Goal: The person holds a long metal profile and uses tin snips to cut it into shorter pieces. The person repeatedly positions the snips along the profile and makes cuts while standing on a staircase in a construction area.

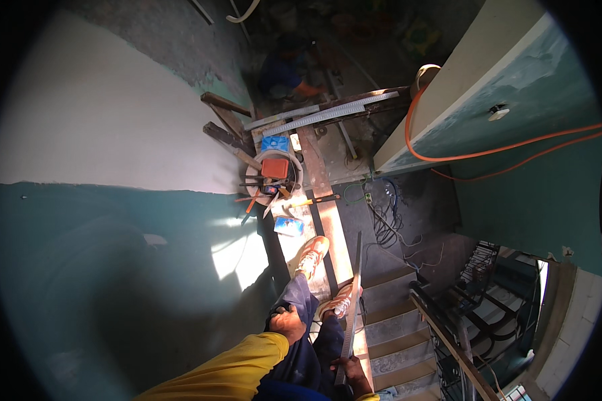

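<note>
My left hand (pixel 288 325) is at my left knee, its fingers curled against the dark blue trouser leg (pixel 298 297). My right hand (pixel 354 371) grips the lower end of a long, thin metal strip (pixel 352 307), which rises past my right foot. Both my shoes stand on narrow wooden planks (pixel 333 230). Ahead of them lie a blue-and-white packet (pixel 289 226) and an orange-and-black handled tool (pixel 316 200). Past these, a round bucket (pixel 299 175) holds several hand tools and a red-orange box (pixel 275 168).
Concrete stairs (pixel 398 327) descend on the right beside a railing (pixel 448 341). Tangled cables (pixel 386 224) lie on the landing. An orange hose (pixel 448 158) crosses the right wall. Perforated metal strips (pixel 328 113) span the far end, with a person (pixel 281 73) crouching beyond.
</note>
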Tool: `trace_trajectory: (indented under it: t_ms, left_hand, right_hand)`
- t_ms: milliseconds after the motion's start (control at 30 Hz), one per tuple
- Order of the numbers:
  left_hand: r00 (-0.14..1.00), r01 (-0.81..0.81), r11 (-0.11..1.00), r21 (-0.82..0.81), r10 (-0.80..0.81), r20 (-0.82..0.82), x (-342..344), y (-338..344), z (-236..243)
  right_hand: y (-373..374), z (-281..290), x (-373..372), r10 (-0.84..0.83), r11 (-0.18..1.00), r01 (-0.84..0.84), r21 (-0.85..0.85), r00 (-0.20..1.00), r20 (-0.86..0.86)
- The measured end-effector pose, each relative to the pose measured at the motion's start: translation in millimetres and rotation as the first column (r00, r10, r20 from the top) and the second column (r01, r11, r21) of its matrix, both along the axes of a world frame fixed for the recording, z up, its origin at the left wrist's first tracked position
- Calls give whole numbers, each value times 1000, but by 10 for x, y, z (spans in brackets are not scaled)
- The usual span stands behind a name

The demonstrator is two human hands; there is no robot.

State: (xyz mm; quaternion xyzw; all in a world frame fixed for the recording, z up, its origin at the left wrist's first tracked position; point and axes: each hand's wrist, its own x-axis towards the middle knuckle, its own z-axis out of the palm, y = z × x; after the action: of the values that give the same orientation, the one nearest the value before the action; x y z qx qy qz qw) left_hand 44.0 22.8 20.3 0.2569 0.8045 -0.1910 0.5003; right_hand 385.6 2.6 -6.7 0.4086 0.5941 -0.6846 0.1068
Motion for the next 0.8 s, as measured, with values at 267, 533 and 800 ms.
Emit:
trace_trajectory:
  t_ms: [267, 533, 800]
  left_hand:
    - [1000, 14, 1000, 17, -14, -13, 31, -94, -81]
    - [986, 90, 990, 107, -73, -153, 156, -305, -355]
    - [987, 74, 991, 108, -57, -150, 185, -414, -479]
  right_hand:
    - [-164, -191, 57, -227, 908, 290, -302, 947, 226]
    - [-89, -158, 16, -164, 971, 178, -158, 982, 100]
    - [75, 103, -212, -354, 846, 414, -335, 907, 226]
